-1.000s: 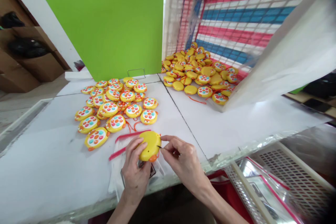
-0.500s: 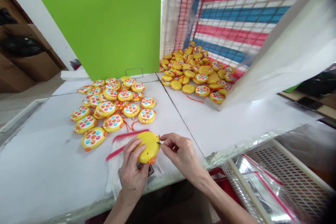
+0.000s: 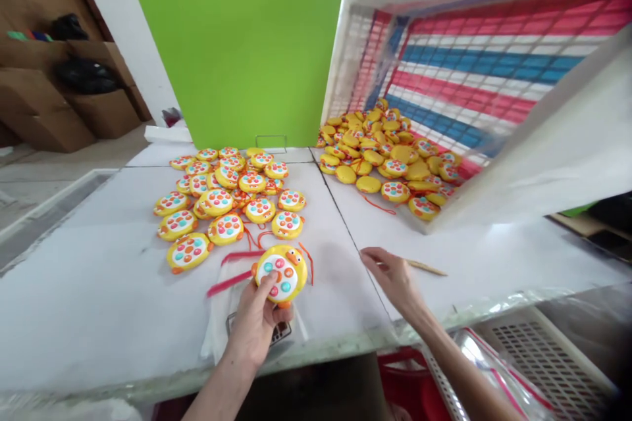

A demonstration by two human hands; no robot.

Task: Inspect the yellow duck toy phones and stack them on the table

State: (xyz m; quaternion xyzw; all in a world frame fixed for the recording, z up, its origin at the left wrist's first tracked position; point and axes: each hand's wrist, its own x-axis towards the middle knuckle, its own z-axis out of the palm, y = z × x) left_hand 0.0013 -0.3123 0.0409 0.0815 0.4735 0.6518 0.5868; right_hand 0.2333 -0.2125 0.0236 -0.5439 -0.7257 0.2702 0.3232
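Work looked unfinished: our left hand (image 3: 254, 325) gripped duck toy (image 3: 289, 275) over pink-edged bag (image 3: 220, 317), not set down; right hand (image 3: 397, 276) curled by stick (image 3: 429, 268), hold unclear; left heap (image 3: 220, 202), right heap (image 3: 372, 158) lay loose.

Held in the left hand (image 3: 257, 323), a round yellow duck toy (image 3: 285, 273), face toward the camera, beak to the upper right, white oval studded with pink, blue and orange bumps, orange cord (image 3: 309, 266) curving beside its edge. Extending rightward from the right hand (image 3: 397, 281), a slim brown stick (image 3: 428, 268), gripped or merely lying there, hard to tell.
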